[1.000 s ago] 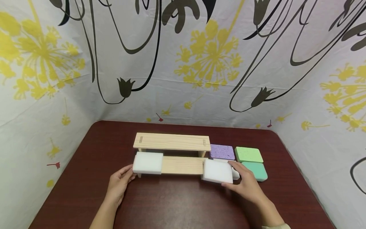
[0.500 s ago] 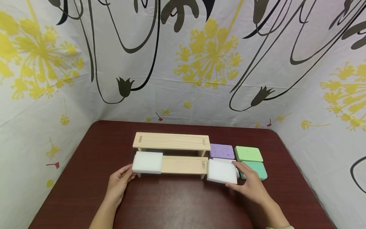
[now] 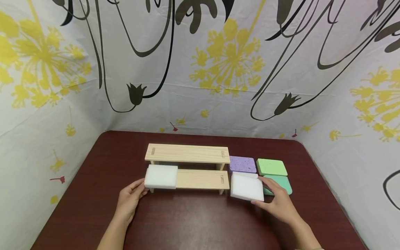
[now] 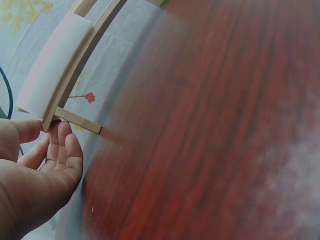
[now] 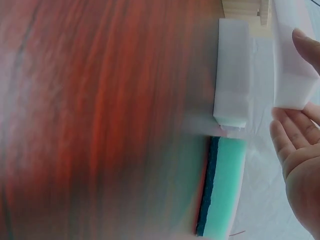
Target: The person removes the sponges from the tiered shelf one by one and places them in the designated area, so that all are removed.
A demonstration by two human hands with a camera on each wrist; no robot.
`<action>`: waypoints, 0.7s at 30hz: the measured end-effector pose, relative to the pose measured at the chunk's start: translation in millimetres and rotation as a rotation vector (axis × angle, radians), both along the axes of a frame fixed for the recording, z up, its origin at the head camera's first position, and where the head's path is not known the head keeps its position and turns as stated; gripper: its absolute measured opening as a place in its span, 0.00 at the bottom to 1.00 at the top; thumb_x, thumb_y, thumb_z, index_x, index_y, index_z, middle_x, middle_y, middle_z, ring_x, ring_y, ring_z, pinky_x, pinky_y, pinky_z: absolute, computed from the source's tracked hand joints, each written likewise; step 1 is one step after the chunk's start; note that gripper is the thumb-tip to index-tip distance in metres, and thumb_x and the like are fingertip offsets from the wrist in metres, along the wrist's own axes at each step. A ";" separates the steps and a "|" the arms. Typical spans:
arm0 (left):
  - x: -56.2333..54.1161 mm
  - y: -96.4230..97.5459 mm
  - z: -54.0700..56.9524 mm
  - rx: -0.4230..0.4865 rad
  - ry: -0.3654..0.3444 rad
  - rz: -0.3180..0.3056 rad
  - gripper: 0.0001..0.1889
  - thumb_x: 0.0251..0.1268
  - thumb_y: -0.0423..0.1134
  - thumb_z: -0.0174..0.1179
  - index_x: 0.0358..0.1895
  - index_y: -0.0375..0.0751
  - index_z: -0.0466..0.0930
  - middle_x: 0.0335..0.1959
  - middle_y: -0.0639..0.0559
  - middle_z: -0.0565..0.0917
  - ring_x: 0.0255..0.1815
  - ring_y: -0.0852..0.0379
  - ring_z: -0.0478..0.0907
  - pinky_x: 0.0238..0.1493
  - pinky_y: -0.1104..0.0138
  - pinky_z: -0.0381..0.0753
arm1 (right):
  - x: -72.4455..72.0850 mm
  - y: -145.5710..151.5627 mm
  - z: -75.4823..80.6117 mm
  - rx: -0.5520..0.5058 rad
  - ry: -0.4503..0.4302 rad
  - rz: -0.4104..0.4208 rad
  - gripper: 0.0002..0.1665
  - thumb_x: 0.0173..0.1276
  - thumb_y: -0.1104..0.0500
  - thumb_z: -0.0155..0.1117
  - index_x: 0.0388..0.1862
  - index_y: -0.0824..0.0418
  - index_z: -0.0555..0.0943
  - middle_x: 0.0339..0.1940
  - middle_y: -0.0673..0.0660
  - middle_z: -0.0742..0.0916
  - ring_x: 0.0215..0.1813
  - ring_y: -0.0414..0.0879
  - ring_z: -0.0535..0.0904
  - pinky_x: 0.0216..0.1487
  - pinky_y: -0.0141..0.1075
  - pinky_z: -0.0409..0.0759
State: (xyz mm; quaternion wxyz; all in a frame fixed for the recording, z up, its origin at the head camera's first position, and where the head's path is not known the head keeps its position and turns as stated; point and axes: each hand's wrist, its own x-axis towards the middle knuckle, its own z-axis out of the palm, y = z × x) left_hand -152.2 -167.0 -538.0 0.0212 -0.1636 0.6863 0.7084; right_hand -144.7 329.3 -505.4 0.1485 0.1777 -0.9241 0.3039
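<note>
My left hand (image 3: 130,199) pinches the left end of the low front board (image 3: 200,179) of a two-step wooden shelf; in the left wrist view its thumb is at the board's end and its fingers are below, near a short leg (image 4: 80,120). A white sponge block (image 3: 160,177) lies flat on that board's left end. To the right of the shelf, my right hand (image 3: 279,201) holds another white sponge block (image 3: 247,187) between thumb and fingers. In the right wrist view this block (image 5: 295,65) is raised above a white block (image 5: 232,75) lying on the table.
Behind the front board stands the higher back board (image 3: 187,153). Right of the shelf lie a purple sponge (image 3: 242,164), a light green sponge (image 3: 272,167) and a teal sponge (image 3: 282,184) with a dark scouring layer. A patterned cloth (image 3: 231,114) hangs around the dark red table (image 3: 200,218).
My right hand has carried its white sponge block rightward, off the front board's right end and over beside the shelf. My left hand has stayed at the board's left end.
</note>
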 end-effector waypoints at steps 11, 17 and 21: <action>0.2 -0.2 1.1 -0.008 -0.005 -0.003 0.20 0.80 0.34 0.53 0.67 0.27 0.73 0.48 0.48 0.85 0.43 0.64 0.82 0.48 0.72 0.84 | 5.5 7.3 -3.0 0.006 -0.026 0.005 0.52 0.41 0.53 0.90 0.66 0.65 0.77 0.60 0.58 0.83 0.59 0.41 0.76 0.58 0.12 0.67; 0.0 -0.3 0.5 -0.010 -0.008 -0.003 0.20 0.80 0.35 0.54 0.67 0.27 0.73 0.48 0.47 0.85 0.43 0.64 0.82 0.48 0.72 0.84 | 9.4 10.3 -5.1 0.032 -0.070 0.005 0.52 0.42 0.51 0.90 0.67 0.64 0.76 0.60 0.57 0.83 0.59 0.42 0.76 0.55 0.15 0.73; 0.0 -0.4 0.7 -0.011 -0.009 -0.004 0.20 0.80 0.35 0.53 0.67 0.27 0.73 0.49 0.47 0.85 0.43 0.64 0.82 0.48 0.72 0.84 | 10.8 11.7 -7.2 0.010 -0.088 0.028 0.52 0.42 0.51 0.90 0.66 0.65 0.76 0.60 0.58 0.82 0.59 0.39 0.75 0.54 0.18 0.76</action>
